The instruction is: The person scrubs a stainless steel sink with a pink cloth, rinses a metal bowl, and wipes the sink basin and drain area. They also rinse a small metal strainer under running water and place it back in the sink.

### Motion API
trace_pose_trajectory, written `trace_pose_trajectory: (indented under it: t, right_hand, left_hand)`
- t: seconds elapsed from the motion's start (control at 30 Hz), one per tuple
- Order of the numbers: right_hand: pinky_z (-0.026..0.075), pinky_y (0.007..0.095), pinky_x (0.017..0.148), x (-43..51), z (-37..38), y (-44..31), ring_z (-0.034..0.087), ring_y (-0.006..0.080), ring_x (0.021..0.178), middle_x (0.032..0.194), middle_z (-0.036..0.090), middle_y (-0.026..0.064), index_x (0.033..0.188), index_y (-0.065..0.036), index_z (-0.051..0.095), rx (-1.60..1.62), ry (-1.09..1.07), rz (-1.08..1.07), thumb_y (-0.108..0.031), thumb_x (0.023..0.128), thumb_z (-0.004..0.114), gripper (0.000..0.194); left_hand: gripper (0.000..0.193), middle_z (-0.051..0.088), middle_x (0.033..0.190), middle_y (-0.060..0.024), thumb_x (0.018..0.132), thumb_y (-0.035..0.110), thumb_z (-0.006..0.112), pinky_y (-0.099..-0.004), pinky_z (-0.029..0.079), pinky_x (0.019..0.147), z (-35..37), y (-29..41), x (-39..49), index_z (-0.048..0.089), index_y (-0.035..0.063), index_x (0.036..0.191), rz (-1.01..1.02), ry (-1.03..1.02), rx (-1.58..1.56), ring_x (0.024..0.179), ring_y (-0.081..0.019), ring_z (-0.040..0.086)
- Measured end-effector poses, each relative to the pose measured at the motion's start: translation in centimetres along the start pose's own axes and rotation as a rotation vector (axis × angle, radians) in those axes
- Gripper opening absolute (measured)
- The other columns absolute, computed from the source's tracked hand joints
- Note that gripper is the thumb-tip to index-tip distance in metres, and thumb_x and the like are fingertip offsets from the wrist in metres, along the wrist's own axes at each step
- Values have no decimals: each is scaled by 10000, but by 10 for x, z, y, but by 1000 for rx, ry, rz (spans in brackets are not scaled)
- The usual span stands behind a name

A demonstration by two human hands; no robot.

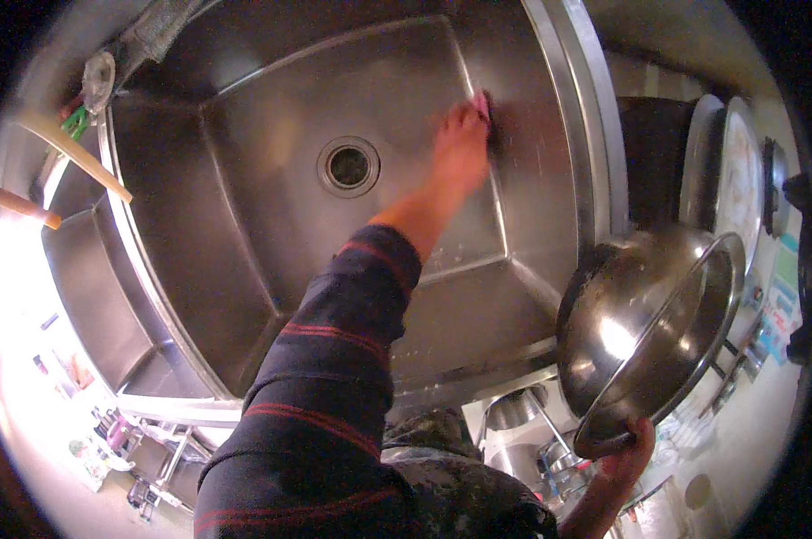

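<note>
My left hand (pixel 461 145), at the end of a dark sleeve with red stripes, reaches into a deep stainless steel sink (pixel 406 81). Its fingers are closed on a pink cloth or sponge (pixel 482 106), pressed at the line where the sink floor meets the right wall; the hand is slightly blurred. A round drain (pixel 349 166) lies left of it in the sink floor. At the lower right, my right hand (pixel 628 450) grips the rim of a large stainless steel bowl (pixel 601 323), tilted on its side beside the sink's right edge.
A second sink basin (pixel 96 269) adjoins on the left. A wooden handle (pixel 86 158) juts over the divider, with another wooden handle (pixel 25 205) further left. Large trays or plates (pixel 739 175) stand upright at the right. Metal pots (pixel 514 407) sit below, near my body.
</note>
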State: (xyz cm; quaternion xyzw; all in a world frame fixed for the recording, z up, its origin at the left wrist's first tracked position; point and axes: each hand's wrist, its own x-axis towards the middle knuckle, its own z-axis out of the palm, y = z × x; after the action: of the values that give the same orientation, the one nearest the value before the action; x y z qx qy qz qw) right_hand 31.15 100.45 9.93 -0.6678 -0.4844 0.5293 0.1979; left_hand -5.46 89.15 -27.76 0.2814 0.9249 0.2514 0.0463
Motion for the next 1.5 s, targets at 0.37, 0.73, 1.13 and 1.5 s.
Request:
trace_pose_trajectory:
  t: [0.37,0.73,1.13,1.5]
  right_hand:
    - [549,397,814,11,3,-1,653,263,889,947,652,106,916,-6,671,-215,-134,-58,-170,772,667,218]
    - [549,405,780,14,2,-5,645,245,867,925,635,94,914,-14,640,-122,-76,55,-238,794,683,258]
    - [546,406,809,25,-21,3,633,235,920,957,627,75,1050,-13,637,-97,-94,80,-232,769,710,364]
    - [563,406,826,28,-23,4,664,267,918,1012,657,105,1071,13,644,-32,-126,69,-168,768,662,353]
  left_hand:
    - [286,743,1104,-112,980,173,496,-394,517,947,-110,-139,-94,742,93,1101,227,81,-422,1005,-282,674]
    - [463,394,1528,-238,910,124,570,-570,309,1168,-162,-240,-273,556,58,1368,-98,-392,962,1405,-459,369]
    - [96,713,847,-67,753,151,743,-437,537,834,-121,-146,-310,684,122,684,-642,-607,-239,893,-276,692]
    - [110,660,931,-135,891,143,646,-399,523,752,-85,-75,-147,632,83,982,-392,-27,-336,865,-275,657]
